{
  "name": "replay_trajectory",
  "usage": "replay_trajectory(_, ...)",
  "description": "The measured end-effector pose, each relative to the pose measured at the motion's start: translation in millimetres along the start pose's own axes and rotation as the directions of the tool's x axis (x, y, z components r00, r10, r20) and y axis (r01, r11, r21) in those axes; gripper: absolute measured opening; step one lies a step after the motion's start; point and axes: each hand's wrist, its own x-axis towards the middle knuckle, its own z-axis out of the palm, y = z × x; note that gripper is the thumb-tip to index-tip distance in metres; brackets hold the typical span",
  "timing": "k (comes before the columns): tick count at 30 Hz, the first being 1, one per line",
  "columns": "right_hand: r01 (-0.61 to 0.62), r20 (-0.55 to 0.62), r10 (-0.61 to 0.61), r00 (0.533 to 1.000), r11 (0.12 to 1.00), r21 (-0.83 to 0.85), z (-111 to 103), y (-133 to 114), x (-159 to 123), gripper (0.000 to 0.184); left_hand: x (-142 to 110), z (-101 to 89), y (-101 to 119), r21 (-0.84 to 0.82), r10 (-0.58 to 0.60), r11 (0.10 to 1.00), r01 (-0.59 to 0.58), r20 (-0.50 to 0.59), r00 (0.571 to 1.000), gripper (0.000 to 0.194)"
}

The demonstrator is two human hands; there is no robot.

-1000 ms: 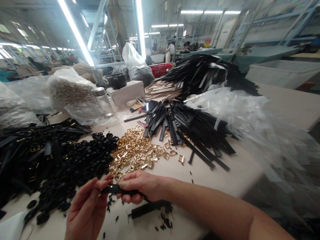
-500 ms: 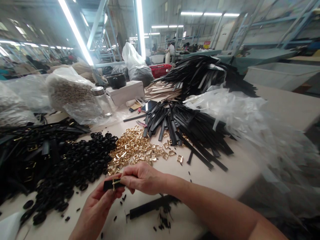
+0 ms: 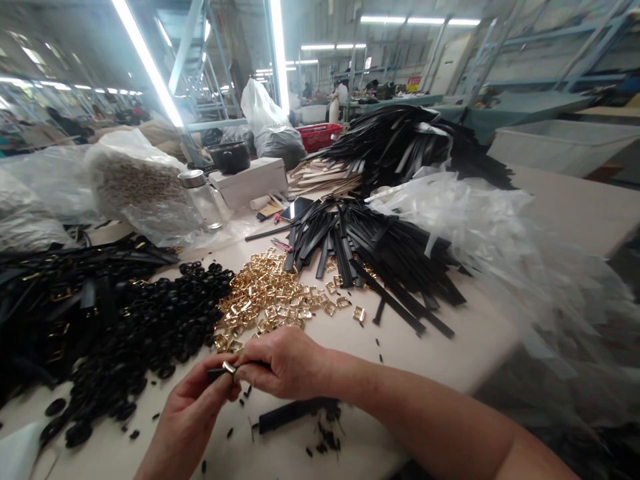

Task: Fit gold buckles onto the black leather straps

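My left hand [image 3: 203, 397] is closed on a short black strap [image 3: 215, 374], pinched between thumb and fingers. A gold buckle [image 3: 229, 367] sits on this strap between my two hands. My right hand [image 3: 287, 363] pinches the strap on the other side of the buckle, its fingertips close against the metal. Just beyond the hands spreads a heap of gold buckles [image 3: 265, 287]. Left of it lies a pile of black rings [image 3: 165, 313]. Another black strap [image 3: 290, 415] rests on the table below my right hand, with small black bits beside it.
Fanned black straps [image 3: 345, 240] lie behind the buckles, beside crumpled clear plastic [image 3: 475, 207]. Finished-looking straps with buckles [image 3: 60, 293] are heaped at the left. A glass jar [image 3: 200, 200], a white box [image 3: 250, 183] and a red basket [image 3: 320, 137] stand farther back.
The strap with its buckle has been turned, from showing its flat face to nearly edge-on. My hands stay in about the same place, both still gripping it.
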Motion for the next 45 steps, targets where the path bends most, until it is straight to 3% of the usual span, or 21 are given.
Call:
replay_trajectory(4, -0.029, 0.096, 0.022, 0.995, 0.997, 0.073, -6, -2, 0, 0.023, 0, -1.3, 2, 0.014, -0.004, 1.000, 0.004, -0.009, 1.000, 0.032)
replay_trajectory(10, -0.095, 0.286, 0.058, 0.957, 0.988, 0.119, -13, 8, 1, 0.021, 5, 2.3, 12, -0.130, -0.085, 0.989, 0.069, -0.118, 0.989, 0.044)
replay_trajectory(18, -0.156, 0.151, 0.131, 0.980, 0.972, 0.174, 10, 6, 3, 0.025, 6, 10.3, 13, -0.193, -0.121, 0.977, 0.089, -0.166, 0.979, 0.048)
replay_trajectory(26, -0.096, 0.173, 0.053, 0.984, 0.964, 0.250, 12, 10, 3, 0.023, 3, 17.5, 14, -0.124, -0.122, 0.986, 0.112, -0.077, 0.990, 0.040)
replay_trajectory(32, 0.036, 0.238, -0.123, 0.963, 0.939, 0.342, 3, 12, 3, 0.018, 3, 14.7, 19, -0.130, -0.149, 0.980, 0.148, 0.002, 0.989, 0.039)
replay_trajectory(38, 0.056, 0.243, -0.144, 0.959, 0.940, 0.337, -1, 10, 3, 0.022, 2, 10.2, 20, -0.101, -0.227, 0.967, 0.234, 0.077, 0.971, 0.036)
replay_trajectory(45, -0.005, 0.199, -0.058, 0.978, 0.953, 0.303, 5, 12, 2, 0.024, 0, 15.1, 19, -0.022, -0.164, 0.986, 0.167, 0.100, 0.981, 0.031)
